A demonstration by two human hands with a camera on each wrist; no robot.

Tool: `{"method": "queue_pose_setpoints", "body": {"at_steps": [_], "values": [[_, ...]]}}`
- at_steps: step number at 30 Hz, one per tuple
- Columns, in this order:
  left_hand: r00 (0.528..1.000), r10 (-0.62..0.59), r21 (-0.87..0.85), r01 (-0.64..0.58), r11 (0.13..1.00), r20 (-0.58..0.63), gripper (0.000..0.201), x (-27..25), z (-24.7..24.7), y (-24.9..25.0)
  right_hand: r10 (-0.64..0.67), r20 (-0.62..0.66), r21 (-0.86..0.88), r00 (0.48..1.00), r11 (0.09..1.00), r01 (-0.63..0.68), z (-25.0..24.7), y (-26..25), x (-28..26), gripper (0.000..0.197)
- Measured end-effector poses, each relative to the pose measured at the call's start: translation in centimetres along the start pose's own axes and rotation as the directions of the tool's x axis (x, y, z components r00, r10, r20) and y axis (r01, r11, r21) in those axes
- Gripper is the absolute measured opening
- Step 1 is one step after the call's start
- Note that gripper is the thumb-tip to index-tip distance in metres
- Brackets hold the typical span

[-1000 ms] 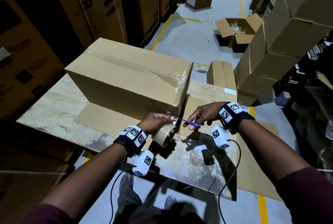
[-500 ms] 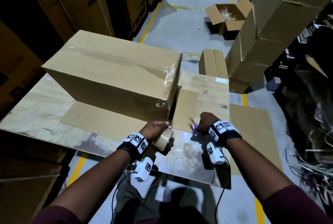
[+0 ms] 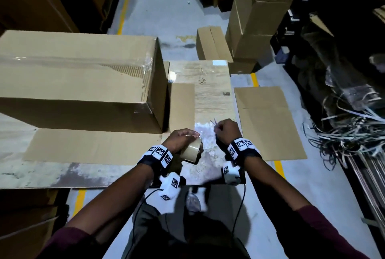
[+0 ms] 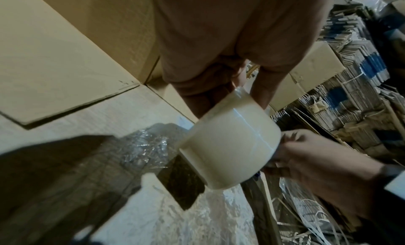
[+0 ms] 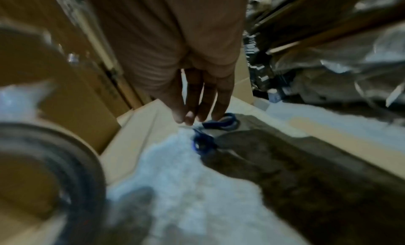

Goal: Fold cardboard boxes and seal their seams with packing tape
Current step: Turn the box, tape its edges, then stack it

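A roll of clear packing tape is gripped in the left hand at lower centre of the head view, fingers curled round its rim, the roll held above the near edge of the worktable. In the left wrist view the same roll is seen pale and glossy at centre frame. The right hand is placed just right of the roll, fingers bent downward in the head view; in the right wrist view its fingers are extended, their tips at a pair of blue-handled scissors lying on the tabletop, and whether the scissors are actually gripped cannot be told through the blur. A large closed cardboard box, its top seam covered with clear tape, is set on the table at centre left of the head view, with a flat cardboard sheet lying under its near side. A second flat sheet is seen at right, and stacked cartons at upper right. Loose strapping is heaped at the right edge.
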State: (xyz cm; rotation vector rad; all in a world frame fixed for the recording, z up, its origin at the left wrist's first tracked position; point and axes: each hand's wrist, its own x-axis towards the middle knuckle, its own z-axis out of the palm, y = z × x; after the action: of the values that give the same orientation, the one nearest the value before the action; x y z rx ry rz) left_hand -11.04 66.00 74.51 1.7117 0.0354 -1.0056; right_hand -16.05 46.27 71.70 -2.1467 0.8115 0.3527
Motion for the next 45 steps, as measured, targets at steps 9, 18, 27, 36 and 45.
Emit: {"method": "queue_pose_setpoints", "body": {"at_steps": [9,18,27,36,45], "values": [[0.994,-0.016,0.149,0.0,0.989,0.106,0.022,-0.3,0.6,0.6,-0.344,0.011,0.153,0.939,0.929,0.338,-1.0,-2.5,-2.6,0.008],[0.989,-0.101,0.454,0.139,0.88,-0.106,0.028,1.6,1.7,-0.9,-0.362,-0.14,0.078,0.921,0.924,0.375,1.9,-1.5,-3.9,0.008],[0.994,-0.067,0.307,0.091,0.947,-0.088,0.056,3.2,2.5,-5.5,-0.216,-0.074,-0.055,0.974,0.976,0.212,4.4,2.3,0.2,0.021],[0.992,-0.108,0.409,0.07,0.91,0.07,0.034,3.2,3.0,-3.4,-0.182,-0.017,-0.301,0.983,0.939,0.168,4.9,1.7,2.7,0.034],[0.999,-0.029,0.708,-0.009,0.706,0.041,0.055,2.4,1.9,-3.2,-0.16,-0.059,-0.308,0.985,0.942,0.134,3.5,2.5,3.3,0.039]]}}
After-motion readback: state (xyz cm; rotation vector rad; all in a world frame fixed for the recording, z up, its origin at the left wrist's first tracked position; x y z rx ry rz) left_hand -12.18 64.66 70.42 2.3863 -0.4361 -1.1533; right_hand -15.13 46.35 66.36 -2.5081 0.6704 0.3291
